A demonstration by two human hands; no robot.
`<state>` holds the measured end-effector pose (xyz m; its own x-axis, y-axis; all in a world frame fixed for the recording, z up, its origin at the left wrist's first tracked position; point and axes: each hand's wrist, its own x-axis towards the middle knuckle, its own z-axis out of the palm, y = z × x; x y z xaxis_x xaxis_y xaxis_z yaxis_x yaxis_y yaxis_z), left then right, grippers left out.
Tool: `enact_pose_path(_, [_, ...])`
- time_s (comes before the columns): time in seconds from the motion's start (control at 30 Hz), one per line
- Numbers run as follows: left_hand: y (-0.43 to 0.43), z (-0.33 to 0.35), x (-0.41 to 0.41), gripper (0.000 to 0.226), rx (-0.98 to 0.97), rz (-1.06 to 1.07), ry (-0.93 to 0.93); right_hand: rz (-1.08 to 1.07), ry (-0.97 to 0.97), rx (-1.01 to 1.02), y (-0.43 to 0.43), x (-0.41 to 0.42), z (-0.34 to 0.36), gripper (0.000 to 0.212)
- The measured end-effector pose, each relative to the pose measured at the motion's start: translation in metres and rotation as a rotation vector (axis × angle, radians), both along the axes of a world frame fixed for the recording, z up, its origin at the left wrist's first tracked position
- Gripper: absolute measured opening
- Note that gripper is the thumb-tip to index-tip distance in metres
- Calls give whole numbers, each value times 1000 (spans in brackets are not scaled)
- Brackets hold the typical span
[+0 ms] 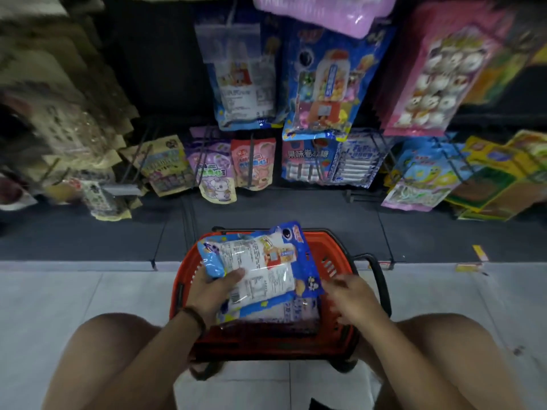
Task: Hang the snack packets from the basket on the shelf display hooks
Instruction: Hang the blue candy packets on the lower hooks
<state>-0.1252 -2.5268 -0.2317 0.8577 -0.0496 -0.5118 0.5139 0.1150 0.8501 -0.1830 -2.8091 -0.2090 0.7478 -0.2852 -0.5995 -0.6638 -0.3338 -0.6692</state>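
Knees framed the bottom of the view, mine, spread either side of the red basket [331, 266] that sat on the pale floor before the shelf. Left hand [213, 291] gripped a blue-edged packet [260, 261] by its lower left corner, thumb pressed on the clear face and the other fingers hidden beneath; the packet was tilted above the basket's far half, back label up, its hang-hole end pointing toward the shelf. Right hand [352, 297] hovered over the basket's right side, fingers loosely spread, just beside the packet's right edge and gripping nothing; whether a fingertip touched the packet I could not tell. More packets [284, 313] of the same kind lay flat in the basket underneath. On the shelf above, matching blue packets [322, 84] hung in a row on a hook, between a clear-fronted packet to the left and pink ones to the right. By my judgement the step in hand was the pick-up, with hanging not yet begun. The next move would call for turning the packet face outward, finding its top hole, and threading it onto the hook bearing the matching blue ones.
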Motion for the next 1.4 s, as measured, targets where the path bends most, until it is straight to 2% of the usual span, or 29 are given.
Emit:
enact_pose_path(0.07, [-6,11,-14,34,-144,67,23,-159,91,330,13,-10,5,37])
enact_pose_path(0.13, [-15,21,-23,37,-247,98,57,-133,97,549,20,-9,12,61])
enact_pose_path(0.2, [-24,33,-31,39,-298,93,91,-130,14,692,24,-7,17,64])
enact_pose_path(0.4, [-36,45,-46,47,-332,30,7,-313,-150,837,28,-4,23,47])
enact_pose_path(0.5, [-35,42,-44,51,-302,52,-19,-388,-238,853,30,4,22,52])
enact_pose_path(0.57, [-32,34,-39,63,-182,117,-75,-436,-320,804,32,8,22,42])
enact_pose_path(0.63, [-29,31,-38,81,130,133,-198,-462,-376,726,36,9,22,30])
enact_pose_path(0.67, [-27,30,-39,90,353,64,-318,-464,-394,682,38,9,21,26])
enact_pose_path(0.73, [-25,33,-43,100,766,-225,-599,-453,-437,586,44,9,17,20])
enact_pose_path(0.77, [-28,37,-44,99,865,-349,-708,-424,-472,535,47,9,15,17])
enact_pose_path(0.83, [-38,37,-45,98,937,-475,-793,-304,-555,427,53,10,13,13])
enact_pose_path(0.93, [-51,29,-52,85,1012,-521,-748,-107,-573,401,64,8,11,9])
enact_pose_path(1.0, [-48,25,-52,61,825,-436,-633,-17,-570,479,69,6,11,17])
enact_pose_path(1.07, [-40,25,-49,48,633,-332,-560,56,-586,514,67,7,8,23])
enact_pose_path(1.17, [-35,31,-44,44,469,-194,-483,24,-673,321,51,13,7,14])
enact_pose_path(1.27, [-32,34,-40,46,261,-123,-364,-37,-692,118,34,19,9,42])
enact_pose_path(1.4, [-30,38,-39,44,93,-98,-284,38,-598,336,32,18,14,76])
